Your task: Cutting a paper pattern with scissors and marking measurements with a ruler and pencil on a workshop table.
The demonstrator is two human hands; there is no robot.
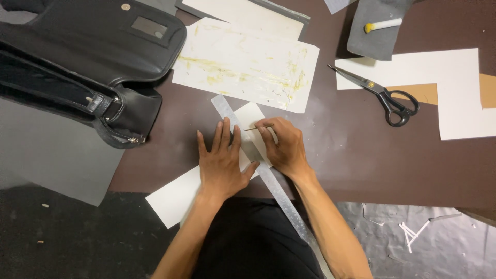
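1. The left hand [222,165] lies flat, fingers spread, pressing the ruler [258,160] onto the white card [178,196].
2. The right hand [284,147] pinches a thin stick [257,128], just right of the ruler.
3. The ruler runs slanted between both hands.

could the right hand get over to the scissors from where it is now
Probably yes. The right hand, pinching a thin tool on the white card, has only bare brown tabletop between it and the scissors.

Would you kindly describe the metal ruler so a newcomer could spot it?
On the dark brown table, find the white card strip under the left hand. The long steel ruler crosses it diagonally, the only shiny graduated bar there.
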